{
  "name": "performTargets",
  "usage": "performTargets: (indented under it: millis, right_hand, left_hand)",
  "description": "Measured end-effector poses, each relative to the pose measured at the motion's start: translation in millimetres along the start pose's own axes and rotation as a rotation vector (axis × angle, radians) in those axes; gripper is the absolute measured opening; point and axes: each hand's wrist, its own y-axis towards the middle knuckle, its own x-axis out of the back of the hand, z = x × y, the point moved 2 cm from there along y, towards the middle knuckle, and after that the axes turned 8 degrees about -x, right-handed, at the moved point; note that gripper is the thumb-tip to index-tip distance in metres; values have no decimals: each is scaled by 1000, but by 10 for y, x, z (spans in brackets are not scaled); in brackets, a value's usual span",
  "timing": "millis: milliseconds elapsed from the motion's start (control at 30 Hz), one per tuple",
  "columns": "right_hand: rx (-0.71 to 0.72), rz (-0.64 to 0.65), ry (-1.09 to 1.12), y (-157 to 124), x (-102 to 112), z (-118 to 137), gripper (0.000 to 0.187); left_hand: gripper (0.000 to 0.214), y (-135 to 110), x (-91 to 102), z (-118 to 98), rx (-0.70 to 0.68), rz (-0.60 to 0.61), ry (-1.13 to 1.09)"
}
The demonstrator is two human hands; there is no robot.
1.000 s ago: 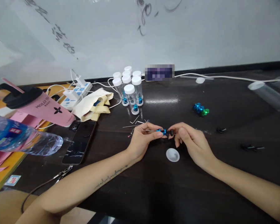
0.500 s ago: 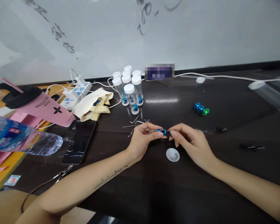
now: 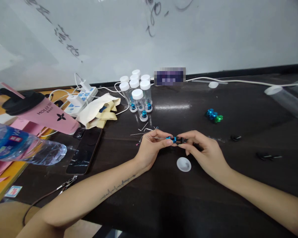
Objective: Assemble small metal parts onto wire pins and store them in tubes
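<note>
The left hand point(image 3: 151, 148) has its thumb and finger closed in a pinch on the small blue piece point(image 3: 174, 139). The piece is at the tips of that hand, in the gap between the two hands. Its long way runs side to side, from the left hand's tips to the right hand's point(image 3: 205, 150).

A black end point(image 3: 180, 140) sticks out of the blue piece on the side by the right hand. The right hand's thumb and finger are almost closed, one on each side of this black end. I cannot tell if they grip it or just sit close. So the left hand is nearer the blue, and the right hand is nearer the black.

The blue piece is shiny, short and round, and looks like metal. The black end is dark, with a wider bit at its tip. A thin wire point(image 3: 159, 138) goes from the blue piece back over the left hand. A white cap point(image 3: 180, 163) lies just below the right hand's fingertips.
</note>
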Motion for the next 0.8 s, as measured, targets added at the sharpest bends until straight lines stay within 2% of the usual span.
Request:
performTargets:
  millis: [200,333,467,667,800]
  right_hand:
    - [-12,8,13,15,26,42,8]
    - [-11,85,22,24,19,72,25]
    - [-8,21,-9,5,13,43,10]
    - [-13,25,-19,-10,10,22,10]
    - [35,-7,-9,-10,9,33,13]
  left_hand:
    - [15,-7,-7,-5,-5,22,-14]
    - [17,-11,-8,1,16,27,-6]
    - [16,-7,-5,1,-3,19,-7]
    - [17,-7,-4,4,3,11,8]
    - [16,-6,-2,3,-3,10,1]
